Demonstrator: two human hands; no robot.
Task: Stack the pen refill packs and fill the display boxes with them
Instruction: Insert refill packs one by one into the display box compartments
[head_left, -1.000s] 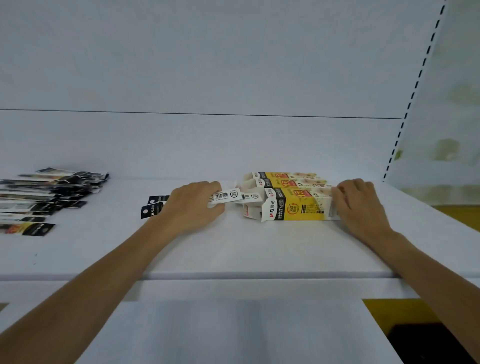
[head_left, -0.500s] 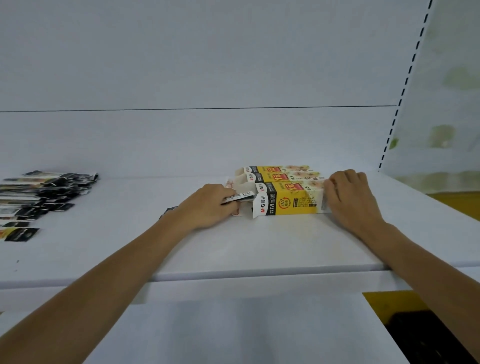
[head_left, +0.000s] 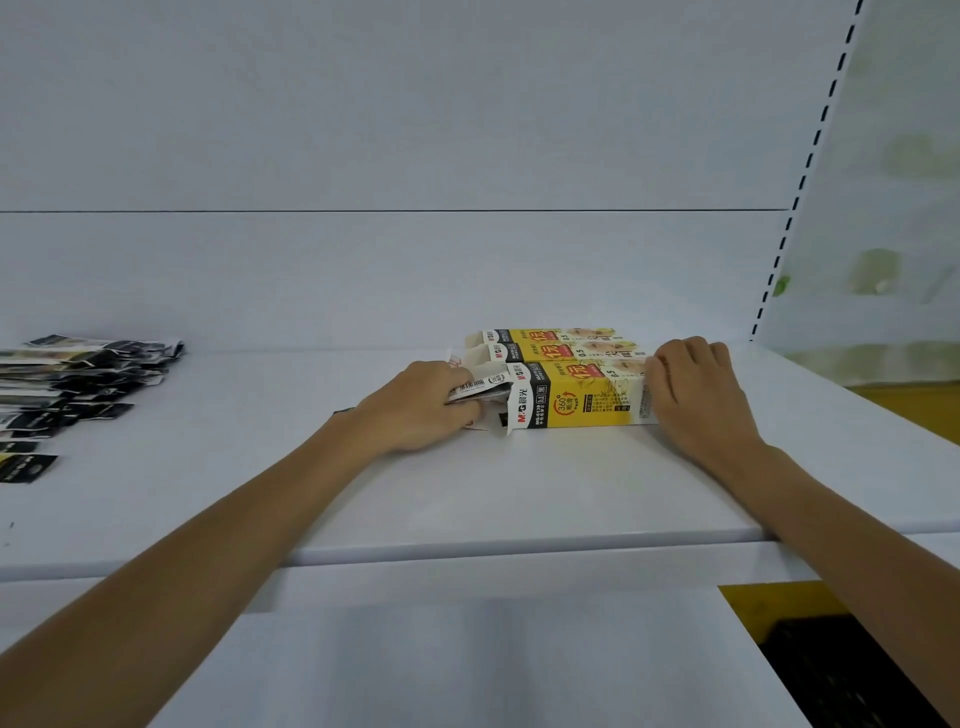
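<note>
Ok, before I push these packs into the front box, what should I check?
1. Mouth of the front display box faces the left hand: ok.
2. Box's right end held by the right hand: ok.
3. Grip on the refill packs at the mouth: ok.
4. Packs fully inside: not ok, barcode ends show outside.
5. Flap clear of the packs: cannot tell, the hand hides it.
6. More stock: spare pile lies on the shelf, to the left: ok.
</note>
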